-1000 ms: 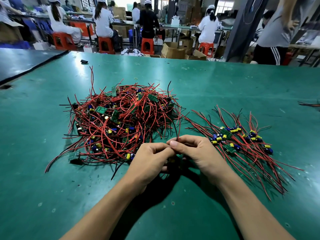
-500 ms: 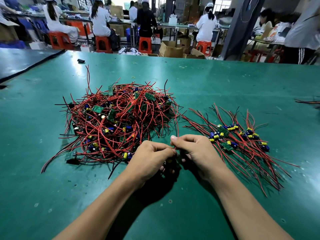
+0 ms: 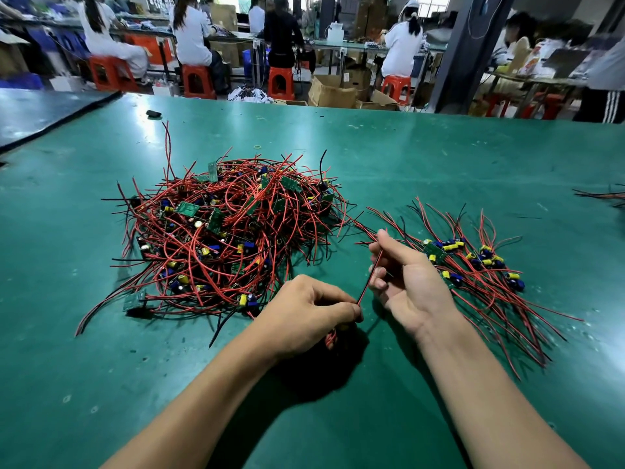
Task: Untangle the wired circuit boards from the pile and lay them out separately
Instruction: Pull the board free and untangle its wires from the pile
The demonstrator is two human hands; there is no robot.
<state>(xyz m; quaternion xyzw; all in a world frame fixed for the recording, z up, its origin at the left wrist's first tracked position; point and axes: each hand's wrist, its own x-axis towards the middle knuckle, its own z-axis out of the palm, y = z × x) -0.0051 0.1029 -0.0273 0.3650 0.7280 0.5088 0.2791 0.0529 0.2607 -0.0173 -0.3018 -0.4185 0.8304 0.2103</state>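
Right grip (image 3: 411,282) now apart, wire (image 3: 365,289) within

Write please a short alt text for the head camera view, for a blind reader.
Two bare hands hold one red wire straight between them over a green table: the left hand pinches its lower end, the right hand its upper part. A big tangled pile of red-wired circuit boards lies left of them, a smaller sorted group right.
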